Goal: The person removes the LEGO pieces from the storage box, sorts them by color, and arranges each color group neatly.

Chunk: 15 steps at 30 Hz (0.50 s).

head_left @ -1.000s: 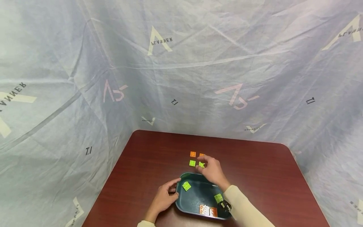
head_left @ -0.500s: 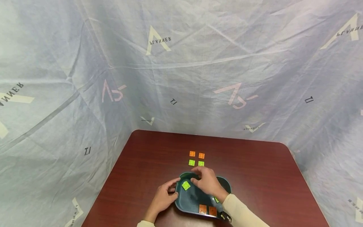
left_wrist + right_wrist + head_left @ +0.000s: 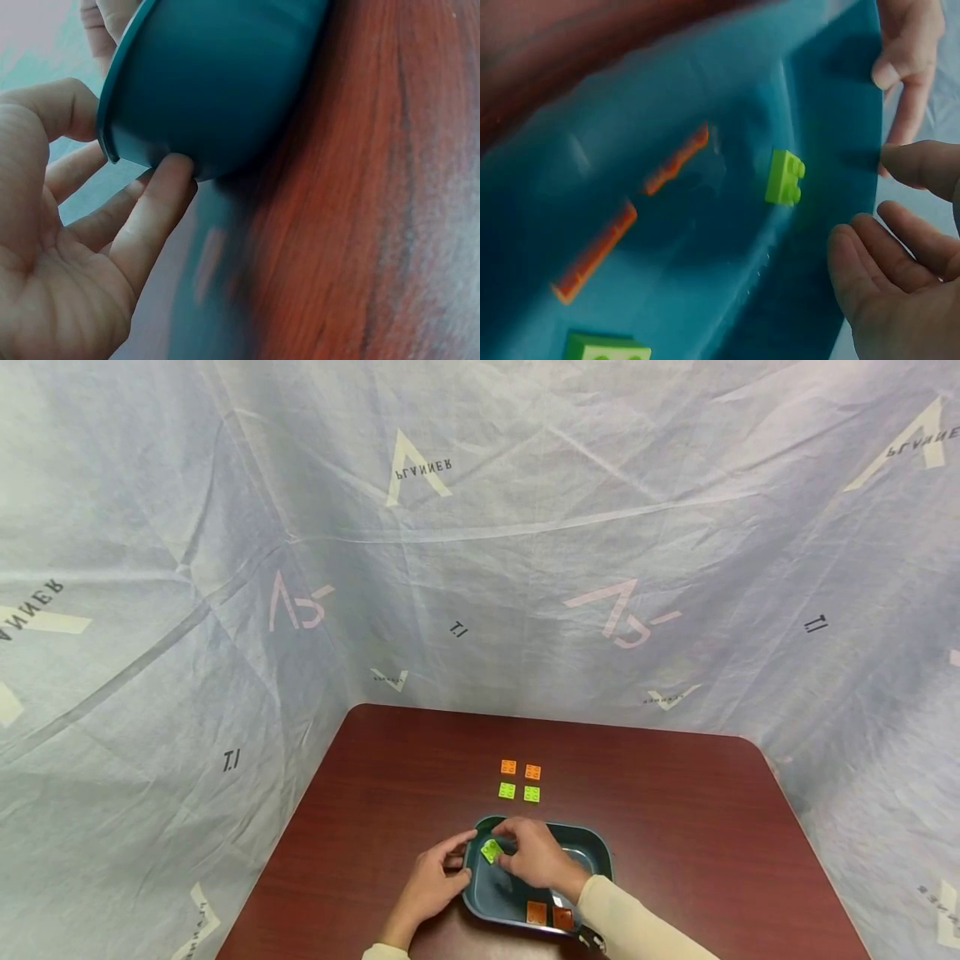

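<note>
A dark teal tray (image 3: 487,906) rests on the table, with green and orange toy building bricks in it. My right hand (image 3: 534,856) is over the tray; its thumb and index finger reach around a green brick (image 3: 491,851) near the left end. In the right wrist view, that green brick (image 3: 784,178) stands on the tray floor, apart from my right hand (image 3: 904,262). My left hand (image 3: 431,881) touches the tray's left end. In the left wrist view, fingers of my left hand (image 3: 67,247) rest against the tray's outer wall (image 3: 210,82).
Two orange bricks (image 3: 536,912) lie near the tray's front wall. Another green brick (image 3: 607,349) shows in the right wrist view. Beyond the tray, two orange bricks (image 3: 508,767) and two green bricks (image 3: 507,791) form a square on the red-brown table (image 3: 660,827). Grey sheeting (image 3: 517,568) surrounds it.
My right hand has drawn back from the green brick on the table into the tray and moved left to the green brick there. My left hand has stayed at the tray's end.
</note>
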Available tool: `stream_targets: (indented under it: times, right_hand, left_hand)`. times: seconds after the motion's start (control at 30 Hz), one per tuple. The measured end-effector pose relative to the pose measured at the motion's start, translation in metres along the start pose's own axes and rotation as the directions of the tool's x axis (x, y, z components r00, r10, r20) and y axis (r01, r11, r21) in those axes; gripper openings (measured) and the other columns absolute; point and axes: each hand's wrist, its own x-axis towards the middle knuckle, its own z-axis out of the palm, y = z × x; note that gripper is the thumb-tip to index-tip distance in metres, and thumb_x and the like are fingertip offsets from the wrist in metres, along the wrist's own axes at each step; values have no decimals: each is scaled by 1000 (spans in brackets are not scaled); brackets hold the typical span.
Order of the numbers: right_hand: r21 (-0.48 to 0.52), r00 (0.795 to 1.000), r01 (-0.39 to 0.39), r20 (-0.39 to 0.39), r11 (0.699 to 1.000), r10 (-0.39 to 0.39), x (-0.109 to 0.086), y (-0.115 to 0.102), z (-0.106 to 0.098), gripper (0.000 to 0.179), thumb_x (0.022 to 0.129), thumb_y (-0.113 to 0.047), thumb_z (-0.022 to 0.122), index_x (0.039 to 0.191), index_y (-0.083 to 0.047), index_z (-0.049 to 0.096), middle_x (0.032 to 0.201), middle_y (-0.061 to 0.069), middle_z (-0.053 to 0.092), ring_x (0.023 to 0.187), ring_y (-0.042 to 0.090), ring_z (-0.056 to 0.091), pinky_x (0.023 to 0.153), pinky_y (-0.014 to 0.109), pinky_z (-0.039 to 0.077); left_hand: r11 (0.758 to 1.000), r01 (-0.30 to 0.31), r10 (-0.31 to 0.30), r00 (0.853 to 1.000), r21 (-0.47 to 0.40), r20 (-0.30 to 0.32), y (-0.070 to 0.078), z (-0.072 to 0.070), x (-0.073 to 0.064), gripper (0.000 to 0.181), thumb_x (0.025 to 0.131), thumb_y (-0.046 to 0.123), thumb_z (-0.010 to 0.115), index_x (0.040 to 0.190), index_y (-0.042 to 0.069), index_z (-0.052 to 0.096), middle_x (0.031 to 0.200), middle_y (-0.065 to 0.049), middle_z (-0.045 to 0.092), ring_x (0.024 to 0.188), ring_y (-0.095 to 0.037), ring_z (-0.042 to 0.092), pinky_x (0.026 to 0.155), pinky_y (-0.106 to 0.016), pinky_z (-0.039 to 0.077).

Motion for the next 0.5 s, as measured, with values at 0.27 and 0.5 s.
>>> stream_targets:
  times: [0.27, 0.5]
  right_hand:
    - [-26, 999, -35, -28, 999, 34, -1, 9, 18, 39, 88, -16, 84, 123, -1, 74, 119, 13, 75, 105, 30, 73, 84, 44, 60]
    - [-35, 997, -48, -70, 998, 46, -2, 18, 32, 39, 89, -17, 84, 124, -2, 74, 120, 11, 74, 107, 29, 72, 85, 43, 60]
  left_hand:
    - [1000, 6, -6, 1000, 9, -4, 1, 0, -1, 59, 93, 11, 72, 150, 23, 61, 130, -12, 72, 111, -27, 75, 81, -26, 60]
    - [1000, 8, -8, 1000, 5, -3, -1, 0, 0, 59, 94, 10, 72, 150, 23, 61, 131, -12, 71, 111, -28, 74, 82, -28, 61]
